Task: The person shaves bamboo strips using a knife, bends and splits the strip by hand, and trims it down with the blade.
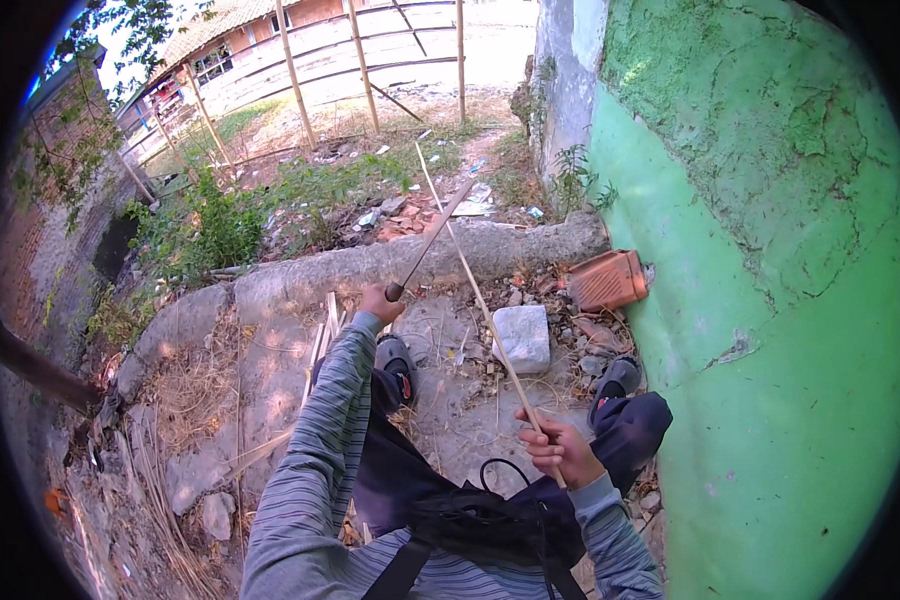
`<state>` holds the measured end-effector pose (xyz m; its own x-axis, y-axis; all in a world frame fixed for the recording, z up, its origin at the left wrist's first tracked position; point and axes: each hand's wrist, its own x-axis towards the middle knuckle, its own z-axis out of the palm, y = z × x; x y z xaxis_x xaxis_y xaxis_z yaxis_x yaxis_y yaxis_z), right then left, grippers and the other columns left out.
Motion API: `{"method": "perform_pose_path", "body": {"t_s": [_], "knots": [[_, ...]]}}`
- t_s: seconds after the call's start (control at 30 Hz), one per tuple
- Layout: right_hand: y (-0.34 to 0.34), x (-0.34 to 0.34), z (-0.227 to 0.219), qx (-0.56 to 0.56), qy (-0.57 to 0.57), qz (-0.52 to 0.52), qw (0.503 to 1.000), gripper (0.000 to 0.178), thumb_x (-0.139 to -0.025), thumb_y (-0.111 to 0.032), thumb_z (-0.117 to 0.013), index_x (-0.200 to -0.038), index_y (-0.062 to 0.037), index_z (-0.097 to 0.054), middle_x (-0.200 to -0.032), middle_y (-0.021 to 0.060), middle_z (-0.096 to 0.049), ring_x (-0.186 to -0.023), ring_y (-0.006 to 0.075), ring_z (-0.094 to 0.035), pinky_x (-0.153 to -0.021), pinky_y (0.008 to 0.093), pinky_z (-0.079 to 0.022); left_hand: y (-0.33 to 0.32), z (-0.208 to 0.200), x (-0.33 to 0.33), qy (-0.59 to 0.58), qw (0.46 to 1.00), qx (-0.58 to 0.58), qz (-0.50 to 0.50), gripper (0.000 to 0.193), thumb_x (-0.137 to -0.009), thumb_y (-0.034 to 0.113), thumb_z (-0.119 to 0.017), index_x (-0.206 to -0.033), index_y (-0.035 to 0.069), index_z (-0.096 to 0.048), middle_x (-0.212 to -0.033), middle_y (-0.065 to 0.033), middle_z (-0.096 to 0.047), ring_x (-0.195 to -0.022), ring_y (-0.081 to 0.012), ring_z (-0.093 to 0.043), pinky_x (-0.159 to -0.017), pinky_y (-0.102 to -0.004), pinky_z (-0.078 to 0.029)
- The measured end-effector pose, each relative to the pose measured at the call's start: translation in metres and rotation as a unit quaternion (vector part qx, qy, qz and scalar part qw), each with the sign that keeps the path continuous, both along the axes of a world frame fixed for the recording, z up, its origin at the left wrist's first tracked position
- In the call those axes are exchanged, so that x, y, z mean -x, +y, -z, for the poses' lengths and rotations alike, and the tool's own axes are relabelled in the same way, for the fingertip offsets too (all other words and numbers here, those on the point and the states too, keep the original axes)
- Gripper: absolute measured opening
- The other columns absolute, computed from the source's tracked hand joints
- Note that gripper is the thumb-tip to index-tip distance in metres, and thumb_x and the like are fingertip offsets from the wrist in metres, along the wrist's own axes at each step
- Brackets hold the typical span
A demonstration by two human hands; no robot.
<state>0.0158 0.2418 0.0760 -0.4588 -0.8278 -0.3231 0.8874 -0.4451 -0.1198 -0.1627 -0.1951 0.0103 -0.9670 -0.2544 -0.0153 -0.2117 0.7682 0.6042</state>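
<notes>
My left hand [378, 303], arm stretched forward, is closed on the dark handle of a long-bladed knife [433, 238]. Its blade points up and to the right. In my right hand [562, 450], near my right knee, is the lower end of a long, thin pale strip [482, 305], likely split bamboo. The strip slants away to the upper left, and its far part crosses the blade; I cannot tell if they touch. Behind my left forearm lie more pale strips [320, 335], partly hidden by the sleeve.
A whitish stone block [521, 339] sits between my feet, with rubble and an orange roof tile [607, 281] beyond it. A low concrete ledge [340, 268] runs across in front. The green wall [760, 420] rises close on my right. Dry stalks [160, 510] litter the left ground.
</notes>
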Motion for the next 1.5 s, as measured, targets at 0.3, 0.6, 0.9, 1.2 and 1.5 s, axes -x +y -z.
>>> {"method": "perform_pose_path", "body": {"t_s": [0.3,0.6,0.9,1.2,1.5], "knots": [[-0.026,0.059,0.119,0.058,-0.126,0.032,0.990,0.041,-0.107,-0.021,-0.040,-0.143,-0.0006,-0.040,-0.072,-0.0034,-0.040,-0.050,0.0029,-0.034,-0.045,0.0167,-0.037,0.042,0.001,-0.030,-0.106,0.988,0.104,0.048,0.036,-0.071,0.027,-0.065,-0.102,0.010,-0.074,-0.104,-0.0207,-0.070,-0.099,-0.0352,-0.068,-0.089,-0.0441,-0.054],[-0.029,0.051,0.142,-0.230,0.048,0.014,0.972,0.017,-0.096,-0.011,-0.060,-0.110,-0.0043,-0.053,-0.085,0.0029,-0.059,-0.053,0.0032,-0.044,-0.047,0.0171,-0.043,0.034,0.016,-0.026,-0.066,0.989,0.123,0.053,0.028,-0.065,0.023,-0.067,-0.088,0.007,-0.072,-0.085,-0.0212,-0.070,-0.083,-0.0382,-0.069,-0.079,-0.0462,-0.056],[-0.039,0.036,0.121,-0.401,0.176,-0.020,0.899,0.038,-0.099,-0.021,-0.052,-0.133,-0.0045,-0.053,-0.091,0.0034,-0.062,-0.070,0.0119,-0.058,-0.055,0.0249,-0.049,0.037,0.005,-0.028,-0.084,0.989,0.114,0.050,0.029,-0.070,0.024,-0.066,-0.093,0.007,-0.074,-0.094,-0.0212,-0.071,-0.090,-0.0379,-0.069,-0.083,-0.0444,-0.055],[-0.032,0.044,0.132,-0.185,0.084,-0.004,0.979,0.044,-0.102,-0.019,-0.037,-0.141,-0.0006,-0.044,-0.091,0.0036,-0.056,-0.052,0.0064,-0.039,-0.046,0.0217,-0.035,0.043,0.006,-0.036,-0.090,0.986,0.120,0.073,0.029,-0.068,0.023,-0.067,-0.092,0.008,-0.073,-0.089,-0.0201,-0.071,-0.088,-0.0376,-0.069,-0.082,-0.0456,-0.055],[-0.037,0.048,0.118,-0.312,0.192,-0.002,0.930,0.039,-0.101,-0.014,-0.043,-0.138,-0.0006,-0.045,-0.079,0.0013,-0.051,-0.049,0.0037,-0.034,-0.044,0.0192,-0.030,0.092,0.035,-0.081,-0.113,0.975,0.100,0.165,0.026,-0.069,0.024,-0.067,-0.089,0.007,-0.071,-0.089,-0.0200,-0.070,-0.085,-0.0392,-0.069,-0.078,-0.0491,-0.055]]}}
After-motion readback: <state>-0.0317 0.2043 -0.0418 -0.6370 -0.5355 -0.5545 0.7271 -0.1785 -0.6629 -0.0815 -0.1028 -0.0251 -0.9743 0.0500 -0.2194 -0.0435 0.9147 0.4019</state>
